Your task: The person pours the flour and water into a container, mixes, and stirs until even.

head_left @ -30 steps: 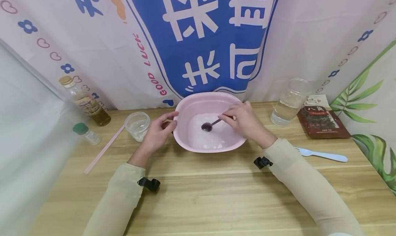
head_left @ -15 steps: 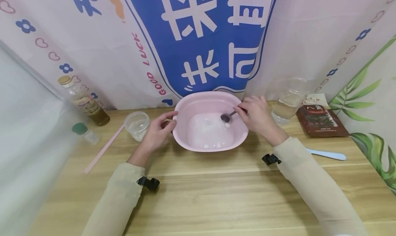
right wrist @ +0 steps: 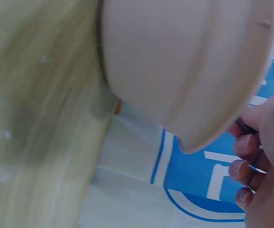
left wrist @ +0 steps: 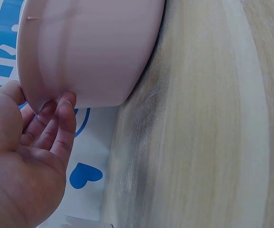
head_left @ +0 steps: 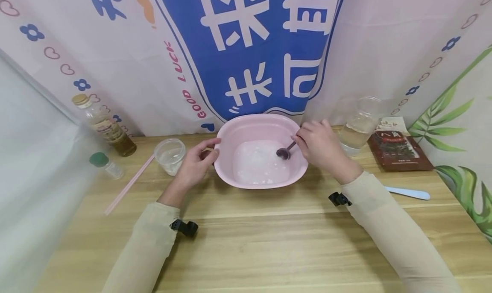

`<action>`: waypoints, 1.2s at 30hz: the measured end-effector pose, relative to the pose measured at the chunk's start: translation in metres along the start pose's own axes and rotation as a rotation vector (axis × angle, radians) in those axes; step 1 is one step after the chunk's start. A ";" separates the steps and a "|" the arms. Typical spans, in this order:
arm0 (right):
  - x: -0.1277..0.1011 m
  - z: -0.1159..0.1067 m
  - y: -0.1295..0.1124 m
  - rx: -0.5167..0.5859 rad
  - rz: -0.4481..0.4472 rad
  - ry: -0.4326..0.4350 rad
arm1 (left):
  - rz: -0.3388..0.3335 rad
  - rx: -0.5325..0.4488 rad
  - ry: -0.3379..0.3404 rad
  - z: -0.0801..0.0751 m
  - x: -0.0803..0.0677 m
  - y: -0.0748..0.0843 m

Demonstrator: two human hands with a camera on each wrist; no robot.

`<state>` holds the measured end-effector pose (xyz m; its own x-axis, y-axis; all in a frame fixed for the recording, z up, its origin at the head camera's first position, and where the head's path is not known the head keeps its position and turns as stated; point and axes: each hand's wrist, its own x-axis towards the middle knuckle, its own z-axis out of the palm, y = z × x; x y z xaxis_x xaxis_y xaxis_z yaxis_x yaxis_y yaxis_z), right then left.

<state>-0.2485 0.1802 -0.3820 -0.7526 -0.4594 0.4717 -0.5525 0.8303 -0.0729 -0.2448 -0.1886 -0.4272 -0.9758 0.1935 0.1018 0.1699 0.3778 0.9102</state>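
On the pale wood-grain surface (head_left: 246,237) we steady a smooth pink oval basin (head_left: 230,173): our left hand (head_left: 196,162) rests relaxed fingers against its rim, while our right hand (head_left: 319,145) pinches a dark spoon (head_left: 285,152) dipped into white foam.

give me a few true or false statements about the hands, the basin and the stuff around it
1. The right hand holds a spoon inside the pink basin. True.
2. The left hand grips the glass bottle. False: it touches the basin's left side.
3. The basin holds white foamy liquid. True.
4. The pink straw stands in the small clear cup. False: it lies on the table beside the cup.
5. The blue fork lies in the basin. False: it lies on the table by the right sleeve.
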 end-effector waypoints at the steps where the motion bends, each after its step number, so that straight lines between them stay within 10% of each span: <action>1: 0.000 0.001 0.000 0.002 -0.003 0.003 | 0.001 0.001 0.002 0.000 0.000 0.000; 26: 0.002 0.003 -0.002 -0.027 -0.071 0.044 | 0.011 0.005 -0.005 -0.001 0.000 -0.001; 36: 0.004 0.004 -0.005 0.152 -0.068 -0.049 | 0.008 -0.008 -0.005 -0.001 -0.001 0.001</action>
<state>-0.2503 0.1727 -0.3828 -0.7262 -0.5310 0.4366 -0.6478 0.7412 -0.1760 -0.2439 -0.1896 -0.4259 -0.9737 0.2009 0.1072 0.1766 0.3694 0.9123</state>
